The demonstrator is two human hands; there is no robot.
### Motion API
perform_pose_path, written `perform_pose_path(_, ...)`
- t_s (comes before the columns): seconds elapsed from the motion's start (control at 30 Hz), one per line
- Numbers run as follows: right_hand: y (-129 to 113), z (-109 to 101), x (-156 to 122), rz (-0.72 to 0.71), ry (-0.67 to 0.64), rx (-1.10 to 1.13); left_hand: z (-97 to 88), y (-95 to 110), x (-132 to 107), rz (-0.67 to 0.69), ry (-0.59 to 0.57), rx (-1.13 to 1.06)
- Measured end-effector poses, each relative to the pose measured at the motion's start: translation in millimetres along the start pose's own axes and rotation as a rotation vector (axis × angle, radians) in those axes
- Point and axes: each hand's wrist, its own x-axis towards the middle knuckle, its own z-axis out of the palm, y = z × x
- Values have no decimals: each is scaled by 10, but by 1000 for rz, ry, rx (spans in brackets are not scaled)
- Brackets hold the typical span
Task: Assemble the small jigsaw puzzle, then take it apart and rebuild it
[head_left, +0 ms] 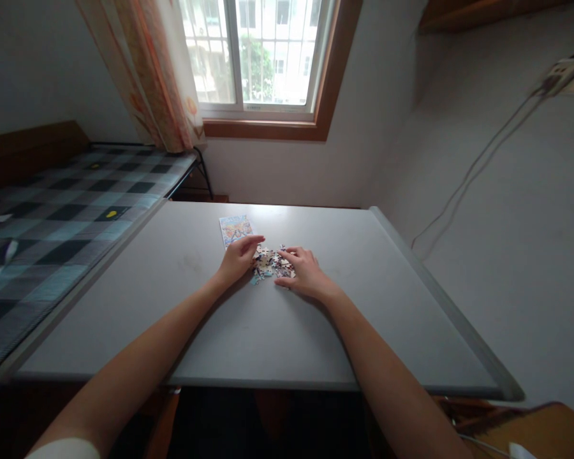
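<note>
A small pile of jigsaw puzzle pieces point(266, 260) lies on the white table point(277, 338), between my two hands. My left hand point(240, 258) rests against the pile's left side, its fingers stretched toward the far edge of the pile. On the other side, my right hand point(305, 271) curves about the pieces with thumb and fingers apart. Some pieces are hidden beneath the fingers. Just beyond my left hand lies a picture card point(235, 228) with a colourful print, its near corner partly covered by that hand.
A bed with a checked cover point(124, 182) stands along the table's left side. Behind the table are a barred window point(268, 57) and an orange curtain point(157, 76). A cable point(478, 162) hangs down the right wall. A wooden chair point(545, 433) is at the lower right.
</note>
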Motion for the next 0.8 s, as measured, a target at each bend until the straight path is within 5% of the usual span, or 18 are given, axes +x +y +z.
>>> perform_pose_path(0.17,92,50,53,-24,43,17,-83,31,46,-48,-22,40)
perform_pose_path(0.5,95,1,104,20,125,169,-147,63,-98,159,-550,445)
perform_pose_path(0.67,47,-70,127,32,161,462,-75,76,-153,196,-552,484)
perform_pose_path(0.8,109,-213,89,77,165,374,-39,100,-164,227,-516,460)
